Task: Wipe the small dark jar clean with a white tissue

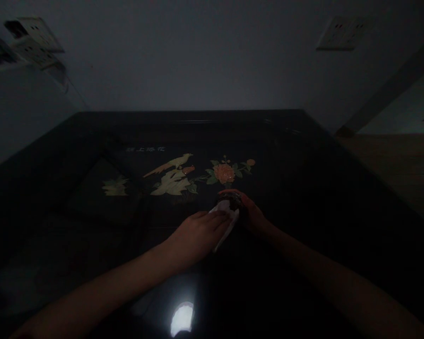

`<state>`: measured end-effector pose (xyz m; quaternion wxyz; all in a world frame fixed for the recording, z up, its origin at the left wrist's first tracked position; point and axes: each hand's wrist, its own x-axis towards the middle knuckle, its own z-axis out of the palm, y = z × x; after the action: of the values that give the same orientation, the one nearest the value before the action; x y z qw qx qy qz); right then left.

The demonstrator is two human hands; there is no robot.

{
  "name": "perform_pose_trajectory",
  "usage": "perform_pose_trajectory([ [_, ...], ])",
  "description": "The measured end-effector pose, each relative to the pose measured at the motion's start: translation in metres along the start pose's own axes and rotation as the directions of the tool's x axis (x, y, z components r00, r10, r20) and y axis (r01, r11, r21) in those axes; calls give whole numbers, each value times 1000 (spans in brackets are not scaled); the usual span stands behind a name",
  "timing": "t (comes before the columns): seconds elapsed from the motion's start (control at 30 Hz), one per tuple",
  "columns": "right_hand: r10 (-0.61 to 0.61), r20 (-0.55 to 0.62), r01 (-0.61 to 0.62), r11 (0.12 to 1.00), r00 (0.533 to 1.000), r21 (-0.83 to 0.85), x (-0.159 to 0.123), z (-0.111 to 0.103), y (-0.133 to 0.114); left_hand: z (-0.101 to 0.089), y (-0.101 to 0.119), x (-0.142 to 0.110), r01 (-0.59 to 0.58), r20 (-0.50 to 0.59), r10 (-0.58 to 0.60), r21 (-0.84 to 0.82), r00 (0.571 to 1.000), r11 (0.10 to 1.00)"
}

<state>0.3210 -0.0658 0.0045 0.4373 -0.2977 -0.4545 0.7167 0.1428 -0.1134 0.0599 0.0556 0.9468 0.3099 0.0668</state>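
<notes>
Near the middle of a dark glossy tabletop (254, 292), my left hand (203, 233) is closed on a white cloth or tissue (229, 221). The white piece is pressed against a small dark object (235, 200), whose kind I cannot make out in the dim light. My right hand (252, 212) curls around the far and right side of that dark object, its fingers closed on it. Part of the object is hidden by the white piece and my fingers.
Inlaid in the tabletop are a bird (173, 165) and an orange flower (224, 173). A bright light reflection (183, 318) shows near the front. Wall sockets (342, 33) sit at the back right, others (38, 40) at the left. Wooden floor (395, 155) lies to the right.
</notes>
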Motion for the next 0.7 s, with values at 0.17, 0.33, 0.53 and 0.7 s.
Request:
perform_pose_trajectory([
  [0.17,24,9,-24,998,1000,50,0,-1,2,-9,3,3,107,77,-86,-346,993,932],
  [0.33,30,16,-32,995,999,90,2,-3,5,-5,10,3,190,33,-190,-326,981,926],
  [0.53,13,16,-13,999,1000,49,2,-6,4,12,13,1,104,-65,-112,-112,992,988],
  [0.7,1,8,-1,999,1000,42,2,-7,6,7,6,-2,81,-35,-79,48,996,996],
])
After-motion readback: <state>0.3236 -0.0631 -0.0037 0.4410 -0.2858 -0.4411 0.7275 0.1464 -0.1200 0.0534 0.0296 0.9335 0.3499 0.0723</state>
